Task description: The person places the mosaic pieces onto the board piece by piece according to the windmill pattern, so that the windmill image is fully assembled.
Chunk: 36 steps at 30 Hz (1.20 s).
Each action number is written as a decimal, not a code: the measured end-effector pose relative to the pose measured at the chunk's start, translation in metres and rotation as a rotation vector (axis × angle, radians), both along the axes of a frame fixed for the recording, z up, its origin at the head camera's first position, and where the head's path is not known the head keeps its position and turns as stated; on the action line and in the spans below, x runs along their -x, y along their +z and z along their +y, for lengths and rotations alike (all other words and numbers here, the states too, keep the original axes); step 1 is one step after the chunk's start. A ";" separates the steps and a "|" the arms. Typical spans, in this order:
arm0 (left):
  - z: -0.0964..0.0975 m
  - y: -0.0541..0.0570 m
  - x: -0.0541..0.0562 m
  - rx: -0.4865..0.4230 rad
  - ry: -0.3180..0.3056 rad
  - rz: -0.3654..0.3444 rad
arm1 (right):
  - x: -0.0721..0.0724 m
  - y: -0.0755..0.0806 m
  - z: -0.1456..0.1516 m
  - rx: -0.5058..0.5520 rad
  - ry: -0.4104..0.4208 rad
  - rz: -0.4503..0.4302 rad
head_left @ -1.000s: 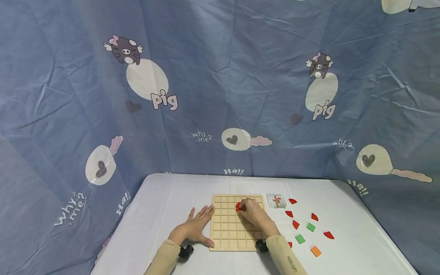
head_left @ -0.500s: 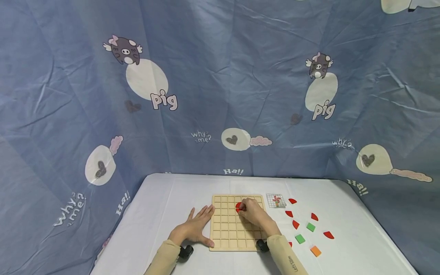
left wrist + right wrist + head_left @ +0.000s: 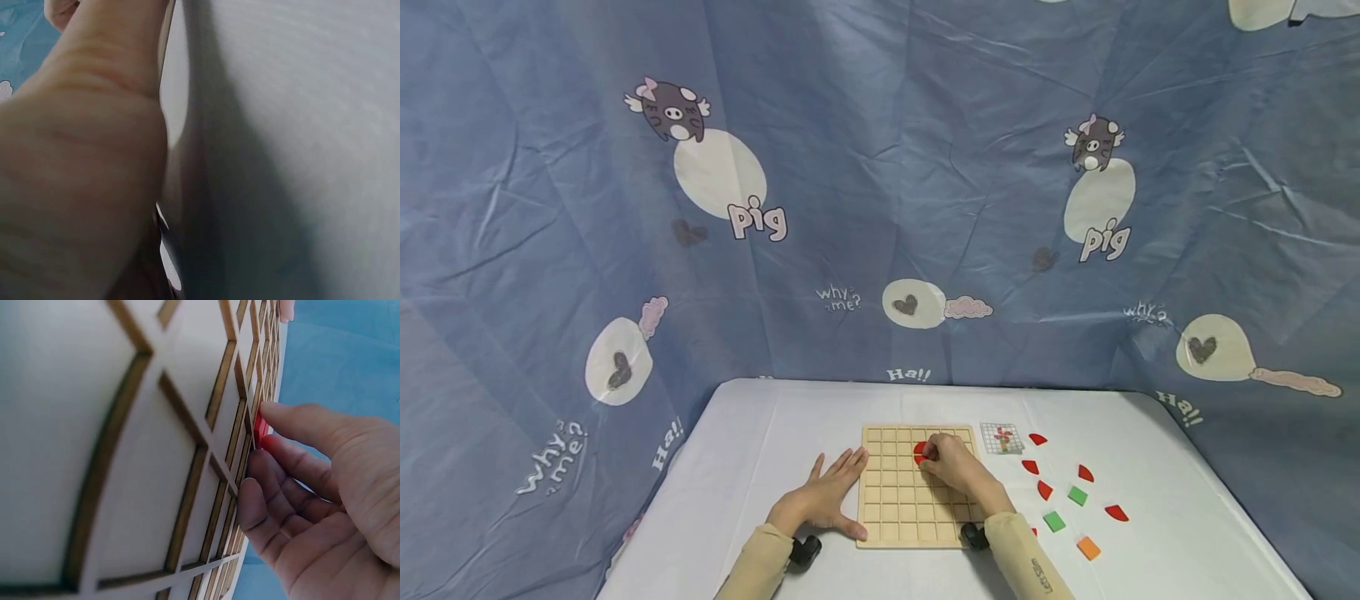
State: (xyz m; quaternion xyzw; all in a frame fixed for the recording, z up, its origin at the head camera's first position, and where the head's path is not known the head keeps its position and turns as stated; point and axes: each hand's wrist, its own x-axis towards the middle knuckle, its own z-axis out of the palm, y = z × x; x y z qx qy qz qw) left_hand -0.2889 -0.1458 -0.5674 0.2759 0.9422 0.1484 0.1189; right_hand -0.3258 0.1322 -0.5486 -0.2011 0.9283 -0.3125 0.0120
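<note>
A square wooden grid board (image 3: 898, 492) lies on the white table. My left hand (image 3: 829, 493) rests flat and spread along its left edge, thumb and fingers touching the rim. Over the board's upper part is my right hand (image 3: 953, 463), its thumb and index finger pinching a red quarter-circle piece (image 3: 261, 428) at the grid. The other fingers of that hand are bent against the board. In the head view, red pieces (image 3: 920, 448) show beside the fingertips; the hand hides part of them. The left wrist view shows mostly forearm and cloth.
A printed pattern card (image 3: 1002, 438) lies just right of the board. Several red quarter-circle pieces (image 3: 1086, 473), green squares (image 3: 1055, 522) and an orange square (image 3: 1088, 547) are scattered farther right. A blue printed curtain (image 3: 865, 208) hangs behind the table.
Almost nothing differs. My right hand stays over the same grid cells with its fingertips on the red piece, and the left hand keeps its place.
</note>
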 end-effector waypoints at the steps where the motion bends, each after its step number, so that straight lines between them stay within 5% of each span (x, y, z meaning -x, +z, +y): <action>1: 0.000 0.000 0.000 0.001 -0.002 0.003 | 0.000 0.000 0.000 0.002 0.001 0.003; 19: 0.001 0.001 0.000 -0.009 -0.010 -0.005 | -0.010 0.008 0.025 0.085 -0.051 0.043; 36: 0.000 0.000 0.001 0.002 -0.005 0.003 | -0.021 0.009 0.097 0.073 -0.208 0.127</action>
